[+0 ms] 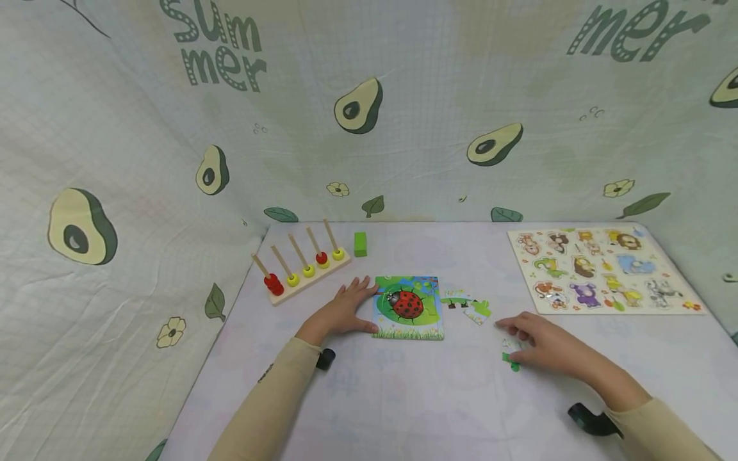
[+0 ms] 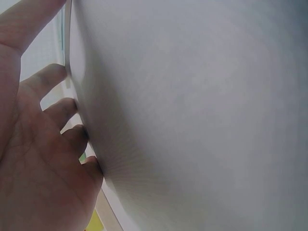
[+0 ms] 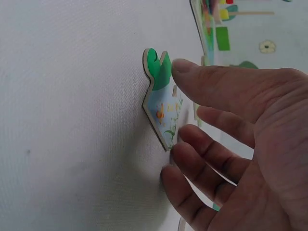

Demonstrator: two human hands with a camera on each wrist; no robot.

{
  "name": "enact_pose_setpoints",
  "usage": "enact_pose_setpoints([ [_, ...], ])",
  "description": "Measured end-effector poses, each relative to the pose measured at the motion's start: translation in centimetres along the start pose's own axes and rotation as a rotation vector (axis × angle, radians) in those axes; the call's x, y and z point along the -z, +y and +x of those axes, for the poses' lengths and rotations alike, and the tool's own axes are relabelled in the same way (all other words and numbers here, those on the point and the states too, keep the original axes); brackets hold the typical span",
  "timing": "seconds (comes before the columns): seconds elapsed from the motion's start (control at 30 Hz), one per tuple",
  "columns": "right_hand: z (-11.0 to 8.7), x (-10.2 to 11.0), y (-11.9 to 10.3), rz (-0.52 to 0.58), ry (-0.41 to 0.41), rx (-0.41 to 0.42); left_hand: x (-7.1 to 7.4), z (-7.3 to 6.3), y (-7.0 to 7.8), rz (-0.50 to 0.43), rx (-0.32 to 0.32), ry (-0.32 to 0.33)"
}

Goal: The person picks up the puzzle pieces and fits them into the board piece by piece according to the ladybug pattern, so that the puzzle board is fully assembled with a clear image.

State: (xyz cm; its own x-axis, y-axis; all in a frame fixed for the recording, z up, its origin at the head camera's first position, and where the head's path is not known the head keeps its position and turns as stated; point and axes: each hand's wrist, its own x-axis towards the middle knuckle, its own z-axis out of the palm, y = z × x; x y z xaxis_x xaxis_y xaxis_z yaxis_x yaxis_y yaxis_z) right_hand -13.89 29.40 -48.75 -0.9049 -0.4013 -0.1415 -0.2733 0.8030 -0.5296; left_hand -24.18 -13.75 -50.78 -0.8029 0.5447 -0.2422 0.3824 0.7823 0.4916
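Observation:
A square ladybug puzzle [image 1: 406,306] lies flat on the white table. My left hand [image 1: 344,308] rests at its left side, index fingertip near the upper corner and thumb at the lower one. In the left wrist view, the fingers [image 2: 57,113] are spread with their tips down on the tabletop. My right hand [image 1: 542,342] is low over the table to the right. Beside its thumb lies a loose puzzle piece [image 3: 161,103], green and pale blue with small flowers. The thumb tip is right at the piece's edge, the other fingers loosely bent around the far side.
Between the puzzle and my right hand lie more loose pieces [image 1: 477,312]. A wooden peg counter [image 1: 311,280] with red and yellow beads stands at the back left, near a green block [image 1: 360,244]. An animal peg board [image 1: 605,272] lies at the back right.

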Motion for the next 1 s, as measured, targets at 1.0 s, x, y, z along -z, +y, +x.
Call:
enact_pose_setpoints([
  [1.0, 0.31, 0.42, 0.29, -0.005, -0.025, 0.087, -0.08, 0.21, -0.29, 0.005, -0.008, -0.009],
])
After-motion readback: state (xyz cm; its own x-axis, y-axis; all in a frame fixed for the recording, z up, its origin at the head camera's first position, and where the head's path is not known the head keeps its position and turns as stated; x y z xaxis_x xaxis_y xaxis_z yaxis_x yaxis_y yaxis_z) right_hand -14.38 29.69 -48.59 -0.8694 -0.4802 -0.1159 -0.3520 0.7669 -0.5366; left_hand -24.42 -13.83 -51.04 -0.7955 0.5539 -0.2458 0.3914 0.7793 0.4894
